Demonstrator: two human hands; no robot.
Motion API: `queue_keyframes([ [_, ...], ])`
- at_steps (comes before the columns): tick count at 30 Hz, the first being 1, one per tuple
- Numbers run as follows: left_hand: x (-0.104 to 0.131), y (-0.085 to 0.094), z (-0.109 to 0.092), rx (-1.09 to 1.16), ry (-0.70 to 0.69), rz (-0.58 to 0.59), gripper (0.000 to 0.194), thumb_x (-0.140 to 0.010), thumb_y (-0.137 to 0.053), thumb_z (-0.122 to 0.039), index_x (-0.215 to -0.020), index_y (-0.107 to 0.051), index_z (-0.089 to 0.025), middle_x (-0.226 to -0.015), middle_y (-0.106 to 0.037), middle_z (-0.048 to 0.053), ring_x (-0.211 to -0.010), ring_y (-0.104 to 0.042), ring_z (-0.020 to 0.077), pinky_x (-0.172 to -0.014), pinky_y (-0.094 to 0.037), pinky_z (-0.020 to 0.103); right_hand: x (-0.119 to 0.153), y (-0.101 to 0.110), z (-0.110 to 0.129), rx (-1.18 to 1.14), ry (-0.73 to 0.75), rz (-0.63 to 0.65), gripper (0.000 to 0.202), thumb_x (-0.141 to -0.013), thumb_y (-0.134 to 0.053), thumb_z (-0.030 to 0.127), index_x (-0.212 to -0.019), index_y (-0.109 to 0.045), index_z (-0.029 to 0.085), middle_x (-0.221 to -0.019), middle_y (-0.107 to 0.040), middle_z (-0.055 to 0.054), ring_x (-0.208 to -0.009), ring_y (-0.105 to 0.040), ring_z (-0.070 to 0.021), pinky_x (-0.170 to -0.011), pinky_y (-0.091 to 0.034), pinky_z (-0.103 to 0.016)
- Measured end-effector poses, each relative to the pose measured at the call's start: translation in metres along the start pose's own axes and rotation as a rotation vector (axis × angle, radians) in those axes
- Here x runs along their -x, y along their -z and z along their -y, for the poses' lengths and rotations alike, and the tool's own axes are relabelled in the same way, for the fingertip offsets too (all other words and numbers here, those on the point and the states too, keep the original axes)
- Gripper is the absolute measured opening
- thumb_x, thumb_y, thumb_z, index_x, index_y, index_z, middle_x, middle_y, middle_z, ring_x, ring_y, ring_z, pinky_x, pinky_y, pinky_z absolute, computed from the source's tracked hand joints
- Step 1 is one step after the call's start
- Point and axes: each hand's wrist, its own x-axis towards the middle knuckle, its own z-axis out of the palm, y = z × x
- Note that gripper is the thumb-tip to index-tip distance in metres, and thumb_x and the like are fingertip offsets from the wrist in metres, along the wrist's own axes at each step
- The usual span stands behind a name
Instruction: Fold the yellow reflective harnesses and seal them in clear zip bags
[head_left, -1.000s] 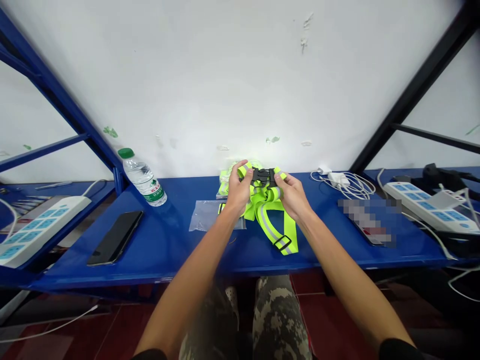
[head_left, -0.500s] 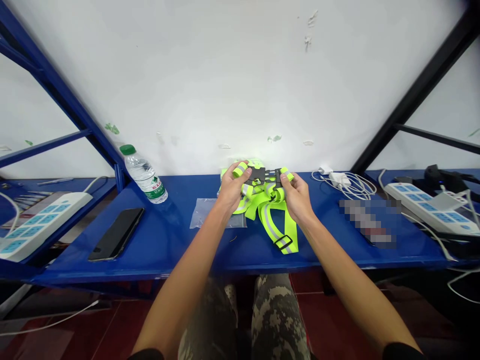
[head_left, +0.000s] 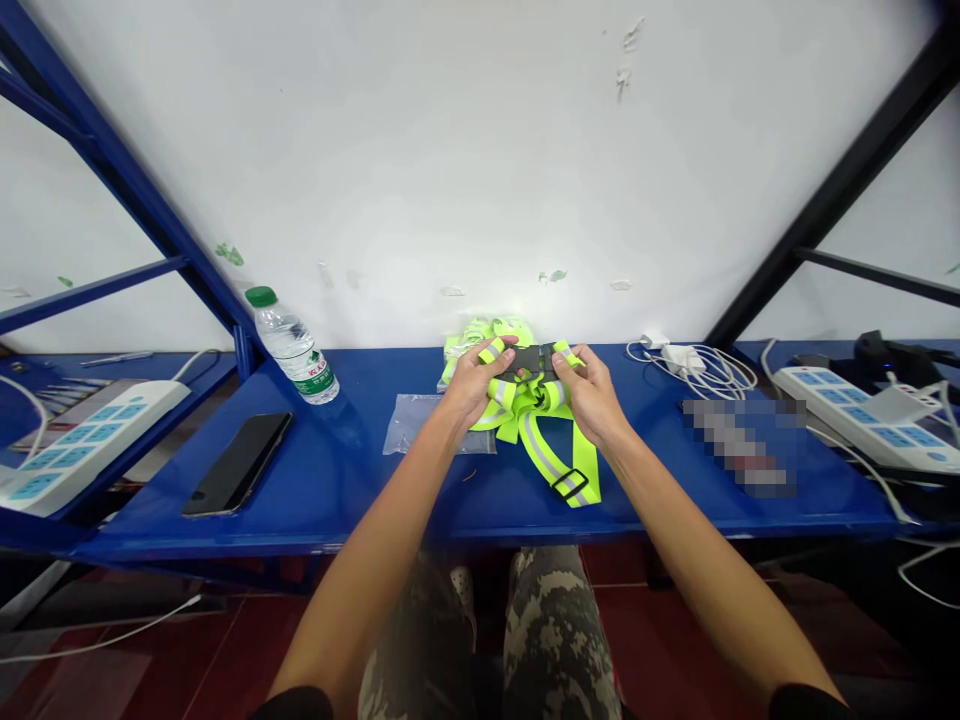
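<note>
Between my two hands is a black side-release buckle (head_left: 534, 360), its two halves pushed together. My left hand (head_left: 478, 380) pinches the buckle's left end, where a yellow-green strap loops through. The right end is gripped by my right hand (head_left: 587, 390), thumb on top. Below them hangs and lies the rest of the reflective strap (head_left: 551, 455), fluorescent with a silver stripe and a black slider (head_left: 570, 484). More bundled fluorescent straps (head_left: 487, 328) lie behind my left hand, against the wall. A clear plastic bag (head_left: 411, 422) lies flat beside my left hand.
On the blue table (head_left: 360, 500) a water bottle (head_left: 300, 350) and a black phone (head_left: 238, 465) are at the left. A white charger with coiled cable (head_left: 694, 365) and a blurred-out item (head_left: 742, 450) are at the right. Power strips (head_left: 97, 435) flank both sides.
My hands have come closer together, and the buckle's prongs, visible before, have gone into the other half. The view has shifted slightly.
</note>
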Motion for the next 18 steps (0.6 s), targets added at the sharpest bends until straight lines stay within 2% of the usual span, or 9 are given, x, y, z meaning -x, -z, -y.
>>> queue_keyframes([
  [3, -0.001, 0.002, -0.005, -0.089, -0.009, -0.001, 0.047, -0.055, -0.089, -0.033, -0.095, -0.07, -0.016, -0.086, -0.068, 0.002, -0.071, -0.062, 0.0125, -0.068, -0.049, 0.025, 0.003, 0.001, 0.004, -0.115, 0.026, -0.025, 0.043, -0.077, -0.065, 0.061, -0.079, -0.041, 0.025, -0.068, -0.051, 0.006, -0.056, -0.047, -0.0121, -0.053, -0.042, -0.025],
  [7, -0.006, 0.004, -0.017, -0.269, -0.022, 0.029, 0.058, -0.058, -0.087, -0.038, -0.108, -0.067, -0.015, -0.087, -0.067, 0.003, -0.075, -0.061, 0.0141, -0.071, -0.047, 0.026, 0.007, 0.006, 0.017, -0.037, 0.121, 0.022, 0.036, -0.074, -0.073, 0.051, -0.08, -0.051, 0.023, -0.078, -0.055, 0.003, -0.07, -0.051, -0.0127, -0.063, -0.044, -0.025],
  [10, -0.012, 0.003, -0.029, -0.528, -0.14, 0.037, 0.056, -0.066, -0.082, -0.039, -0.113, -0.064, -0.015, -0.095, -0.068, 0.007, -0.084, -0.061, 0.0165, -0.075, -0.047, 0.028, 0.009, 0.011, 0.031, 0.001, 0.135, 0.234, 0.035, -0.07, -0.077, 0.045, -0.085, -0.057, 0.021, -0.084, -0.058, 0.0, -0.075, -0.053, -0.0144, -0.068, -0.045, -0.027],
  [12, -0.013, -0.001, -0.035, -0.776, -0.258, 0.012, 0.045, -0.07, -0.078, -0.036, -0.108, -0.064, -0.016, -0.105, -0.067, 0.009, -0.09, -0.061, 0.0177, -0.078, -0.047, 0.029, 0.009, 0.013, 0.038, 0.037, 0.12, 0.369, 0.035, -0.069, -0.078, 0.044, -0.077, -0.054, 0.02, -0.076, -0.056, 0.001, -0.068, -0.051, -0.0129, -0.062, -0.042, -0.027],
  [13, -0.011, -0.004, -0.039, -0.913, -0.319, -0.021, 0.039, -0.071, -0.077, -0.034, -0.104, -0.065, -0.016, -0.108, -0.066, 0.009, -0.091, -0.06, 0.0179, -0.078, -0.047, 0.029, 0.008, 0.012, 0.04, 0.071, 0.121, 0.381, 0.036, -0.069, -0.078, 0.044, -0.071, -0.05, 0.02, -0.069, -0.053, 0.003, -0.062, -0.047, -0.0112, -0.058, -0.039, -0.025],
  [14, -0.007, -0.008, -0.042, -1.044, -0.373, -0.068, 0.034, -0.073, -0.075, -0.033, -0.1, -0.065, -0.017, -0.106, -0.066, 0.009, -0.089, -0.06, 0.0178, -0.078, -0.046, 0.03, 0.007, 0.011, 0.041, 0.112, 0.129, 0.349, 0.039, -0.069, -0.078, 0.043, -0.067, -0.046, 0.02, -0.064, -0.049, 0.005, -0.057, -0.043, -0.0094, -0.054, -0.035, -0.024],
  [16, 0.004, -0.018, -0.048, -1.234, -0.418, -0.149, 0.024, -0.078, -0.07, -0.036, -0.093, -0.064, -0.018, -0.089, -0.066, 0.006, -0.079, -0.06, 0.0167, -0.073, -0.045, 0.03, 0.004, 0.008, 0.04, 0.184, 0.158, 0.17, 0.044, -0.07, -0.077, 0.044, -0.062, -0.041, 0.021, -0.056, -0.042, 0.007, -0.05, -0.036, -0.0074, -0.048, -0.028, -0.023],
  [17, 0.01, -0.023, -0.051, -1.27, -0.392, -0.144, 0.024, -0.081, -0.066, -0.039, -0.09, -0.064, -0.018, -0.078, -0.065, 0.004, -0.072, -0.059, 0.0159, -0.07, -0.045, 0.029, 0.001, 0.006, 0.039, 0.206, 0.17, 0.05, 0.044, -0.069, -0.076, 0.044, -0.061, -0.04, 0.021, -0.054, -0.04, 0.007, -0.049, -0.034, -0.0071, -0.047, -0.027, -0.023],
  [18, 0.017, -0.028, -0.053, -1.267, -0.322, -0.082, 0.027, -0.085, -0.061, -0.044, -0.089, -0.063, -0.017, -0.068, -0.062, 0.002, -0.065, -0.058, 0.0149, -0.065, -0.044, 0.028, -0.001, 0.004, 0.039, 0.215, 0.174, -0.059, 0.044, -0.069, -0.077, 0.045, -0.06, -0.041, 0.021, -0.053, -0.041, 0.007, -0.048, -0.035, -0.0072, -0.046, -0.028, -0.023],
])
